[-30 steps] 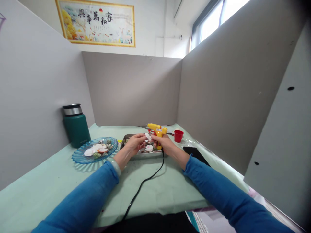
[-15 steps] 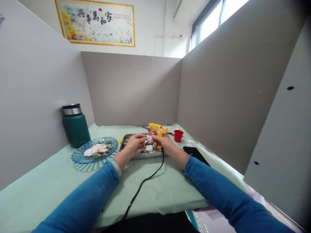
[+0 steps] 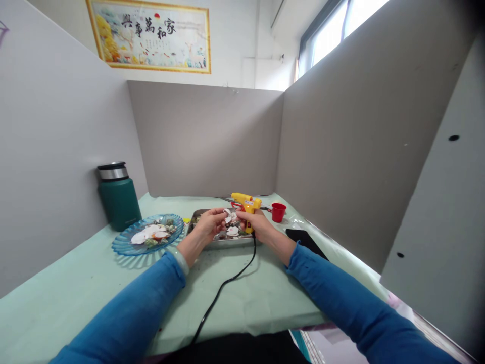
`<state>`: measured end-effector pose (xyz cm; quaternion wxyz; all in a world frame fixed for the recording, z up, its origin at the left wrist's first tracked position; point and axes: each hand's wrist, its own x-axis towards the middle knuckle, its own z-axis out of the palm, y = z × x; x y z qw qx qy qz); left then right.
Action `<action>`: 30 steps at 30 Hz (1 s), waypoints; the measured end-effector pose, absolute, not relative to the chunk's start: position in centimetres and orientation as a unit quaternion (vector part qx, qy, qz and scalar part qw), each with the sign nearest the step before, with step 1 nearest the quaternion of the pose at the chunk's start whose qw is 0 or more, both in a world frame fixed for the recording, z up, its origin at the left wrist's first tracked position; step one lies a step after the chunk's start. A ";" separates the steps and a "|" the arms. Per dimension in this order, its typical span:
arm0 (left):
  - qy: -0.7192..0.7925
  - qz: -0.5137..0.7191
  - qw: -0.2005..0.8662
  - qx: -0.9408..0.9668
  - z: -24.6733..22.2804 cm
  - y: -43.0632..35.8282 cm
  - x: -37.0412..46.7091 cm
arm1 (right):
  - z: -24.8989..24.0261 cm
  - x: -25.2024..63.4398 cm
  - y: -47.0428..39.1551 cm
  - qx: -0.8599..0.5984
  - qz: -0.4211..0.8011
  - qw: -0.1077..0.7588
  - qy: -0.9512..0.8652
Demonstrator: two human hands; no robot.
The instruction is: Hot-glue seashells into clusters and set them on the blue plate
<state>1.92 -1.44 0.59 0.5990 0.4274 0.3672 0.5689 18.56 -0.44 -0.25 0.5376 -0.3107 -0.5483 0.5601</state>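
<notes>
My left hand [image 3: 210, 224] pinches a small white shell [image 3: 227, 212] between thumb and fingertips, above the near part of a metal tray [image 3: 223, 243]. In that tray lie white shells [image 3: 232, 231] and darker small pieces, partly covered by my hands. My right hand [image 3: 261, 225] is wrapped around the grip of a yellow glue gun [image 3: 246, 200], whose nozzle points left and away. A black cord [image 3: 223, 285] runs from the grip down toward the table's front edge. The fingertips of both hands are close together; whether my right fingers also touch a shell is unclear.
A blue glass plate [image 3: 123, 247] with shells and greenish pieces stands at the left, before a green bottle [image 3: 119, 197]. On the right are a red cup [image 3: 278, 213] and a flat black object [image 3: 305, 242]. Grey partitions [image 3: 208, 141] enclose the table.
The white shell in my left fingers has turned and moved slightly left, a little farther from my right fingertips. My right hand and the glue gun stay in place.
</notes>
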 end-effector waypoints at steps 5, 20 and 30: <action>0.371 0.567 0.599 0.427 0.6 -1.3 1.9 | -0.2 18.6 -0.5 -0.308 0.554 0.537 -0.557; 0.352 0.548 0.609 0.453 0.5 -1.5 1.8 | -0.2 18.6 -0.5 -0.305 0.560 0.538 -0.551; 0.377 0.552 0.586 0.456 0.6 -1.6 1.9 | -0.2 18.6 -0.6 -0.308 0.557 0.540 -0.551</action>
